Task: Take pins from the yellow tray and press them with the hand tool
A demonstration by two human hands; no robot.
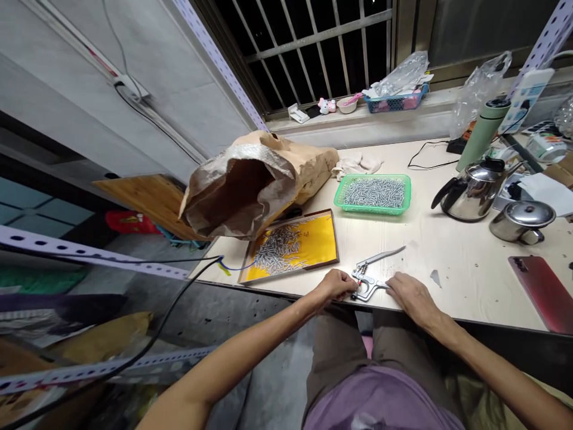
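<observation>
A pair of silver snap-fastener-style pliers (369, 285) lies at the table's front edge, its handles spread and a spring between them. My right hand (412, 295) is closed on the end of the lower handle. My left hand (338, 285) has its fingers pinched together at the jaws; what they hold is too small to make out. Left of it, a shallow tray (336, 236) with a yellow lining carries a heap of small silver metal pins (277, 248). Behind the pliers, a green plastic basket (371, 210) is filled with similar small metal pieces (375, 192).
A big open brown paper sack (308, 161) lies behind the tray. To the right stand a steel kettle (470, 194), a lidded steel cup (521, 224) and a green flask (483, 134). A red phone (544, 292) lies near the front edge. A black cable (165, 322) hangs at the left.
</observation>
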